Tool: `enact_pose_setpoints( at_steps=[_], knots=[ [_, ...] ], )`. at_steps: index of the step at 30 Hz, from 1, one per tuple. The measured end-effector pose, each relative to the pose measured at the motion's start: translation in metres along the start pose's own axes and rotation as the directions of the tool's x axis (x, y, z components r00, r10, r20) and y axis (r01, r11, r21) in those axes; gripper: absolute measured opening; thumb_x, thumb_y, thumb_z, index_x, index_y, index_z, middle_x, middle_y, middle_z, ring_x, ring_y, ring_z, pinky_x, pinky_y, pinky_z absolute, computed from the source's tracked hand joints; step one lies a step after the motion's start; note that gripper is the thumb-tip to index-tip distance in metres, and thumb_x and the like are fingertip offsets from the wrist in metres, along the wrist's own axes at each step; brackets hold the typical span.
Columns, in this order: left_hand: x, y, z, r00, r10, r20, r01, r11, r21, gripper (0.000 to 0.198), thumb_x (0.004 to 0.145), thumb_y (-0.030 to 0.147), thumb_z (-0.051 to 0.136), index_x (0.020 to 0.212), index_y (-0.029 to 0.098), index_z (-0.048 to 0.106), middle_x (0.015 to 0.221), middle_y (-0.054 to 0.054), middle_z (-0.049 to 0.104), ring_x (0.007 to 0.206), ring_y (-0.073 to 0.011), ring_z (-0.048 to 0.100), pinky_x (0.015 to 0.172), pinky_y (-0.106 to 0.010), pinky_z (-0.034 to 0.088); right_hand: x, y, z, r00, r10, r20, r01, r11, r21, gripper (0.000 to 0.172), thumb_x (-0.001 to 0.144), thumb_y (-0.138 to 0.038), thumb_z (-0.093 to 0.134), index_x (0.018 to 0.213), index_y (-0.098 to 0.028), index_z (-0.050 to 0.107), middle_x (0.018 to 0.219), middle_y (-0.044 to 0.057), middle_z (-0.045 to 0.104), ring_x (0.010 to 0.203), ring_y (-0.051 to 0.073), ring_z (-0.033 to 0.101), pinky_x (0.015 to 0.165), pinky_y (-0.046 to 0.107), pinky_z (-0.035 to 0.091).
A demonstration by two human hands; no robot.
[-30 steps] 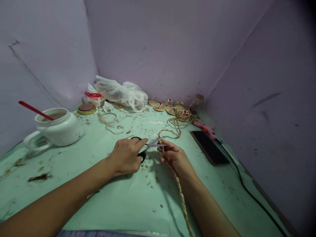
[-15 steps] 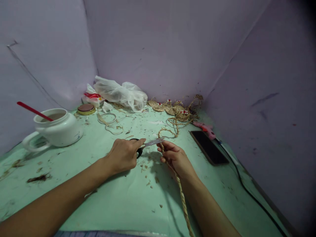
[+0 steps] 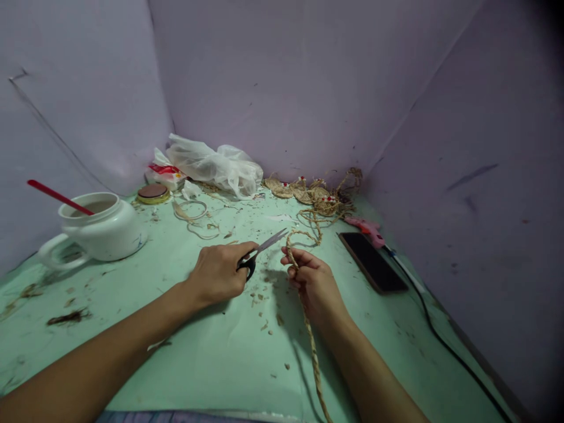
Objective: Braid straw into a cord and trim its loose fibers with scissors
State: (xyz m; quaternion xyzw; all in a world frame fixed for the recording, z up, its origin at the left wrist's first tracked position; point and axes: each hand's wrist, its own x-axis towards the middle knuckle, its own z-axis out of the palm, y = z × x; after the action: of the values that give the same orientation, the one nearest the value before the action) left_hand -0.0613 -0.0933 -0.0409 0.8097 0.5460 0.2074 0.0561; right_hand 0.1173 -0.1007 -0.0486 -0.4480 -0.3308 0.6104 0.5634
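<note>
Over the counter [image 3: 198,364], your right hand [image 3: 315,279] pinches the braided cord [image 3: 314,358], which loops ahead of it and trails back toward you; it looks light, pliant and rough, best pinched near the loop. Your left hand [image 3: 222,270] grips the scissors [image 3: 268,241] by their black handles, light but rigid, tips near that loop. The phone [image 3: 373,261] limits room right of your right hand; only scraps [image 3: 279,320] lie in the gap between your hands.

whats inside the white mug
A red stick leans in the mug, its upper part jutting out. The stick's lower end and the mug's bottom are hidden, so whether anything else lies down there can't be told.
</note>
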Motion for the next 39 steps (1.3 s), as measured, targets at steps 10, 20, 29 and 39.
enact_pose_setpoints(
  at_steps=[10, 20, 29, 39],
  knots=[
    [-0.0005, 0.0022, 0.0010, 0.993, 0.101, 0.053, -0.107, 0.986, 0.129, 0.053, 0.067, 0.019, 0.044, 0.119, 0.026, 0.046, 0.096, -0.001, 0.064, 0.087, -0.0203, 0.059, 0.068, -0.030, 0.043, -0.0023, -0.0032, 0.0009, 0.999, -0.030, -0.013, 0.030, 1.000, 0.001, 0.023, 0.057, -0.024, 0.067, 0.078, -0.015, 0.067, 0.063, 0.000, 0.059, 0.045, 0.005, 0.035, 0.039, 0.020, 0.018],
    [-0.0005, 0.0008, 0.0041, 0.988, 0.150, 0.036, -0.154, 0.949, 0.275, 0.053, 0.070, 0.017, 0.042, 0.122, 0.024, 0.042, 0.089, -0.003, 0.061, 0.078, -0.0209, 0.058, 0.064, -0.032, 0.042, -0.0046, -0.0009, 0.0026, 0.998, -0.061, 0.001, 0.061, 0.996, -0.058, 0.026, 0.057, -0.022, 0.066, 0.082, -0.016, 0.068, 0.062, -0.001, 0.061, 0.043, 0.004, 0.032, 0.042, 0.021, 0.020],
    [-0.0012, 0.0016, 0.0044, 0.988, 0.154, 0.032, -0.157, 0.941, 0.300, 0.054, 0.070, 0.016, 0.041, 0.123, 0.024, 0.042, 0.088, -0.003, 0.062, 0.074, -0.0206, 0.059, 0.061, -0.031, 0.042, -0.0066, -0.0021, 0.0048, 0.999, -0.049, 0.022, 0.051, 0.994, -0.098, 0.021, 0.058, -0.021, 0.065, 0.078, -0.014, 0.067, 0.062, 0.000, 0.060, 0.042, 0.004, 0.033, 0.040, 0.021, 0.021],
    [0.0022, -0.0012, 0.0041, 0.993, -0.116, 0.004, 0.116, 0.991, -0.072, 0.040, 0.071, 0.026, 0.044, 0.110, 0.032, 0.053, 0.093, 0.004, 0.066, 0.081, -0.0156, 0.060, 0.069, -0.024, 0.043, -0.0033, -0.0088, 0.0022, 0.989, 0.075, 0.124, -0.090, 0.989, 0.121, 0.023, 0.057, -0.016, 0.066, 0.080, -0.014, 0.065, 0.060, -0.002, 0.056, 0.041, 0.004, 0.035, 0.035, 0.018, 0.026]
  ],
)
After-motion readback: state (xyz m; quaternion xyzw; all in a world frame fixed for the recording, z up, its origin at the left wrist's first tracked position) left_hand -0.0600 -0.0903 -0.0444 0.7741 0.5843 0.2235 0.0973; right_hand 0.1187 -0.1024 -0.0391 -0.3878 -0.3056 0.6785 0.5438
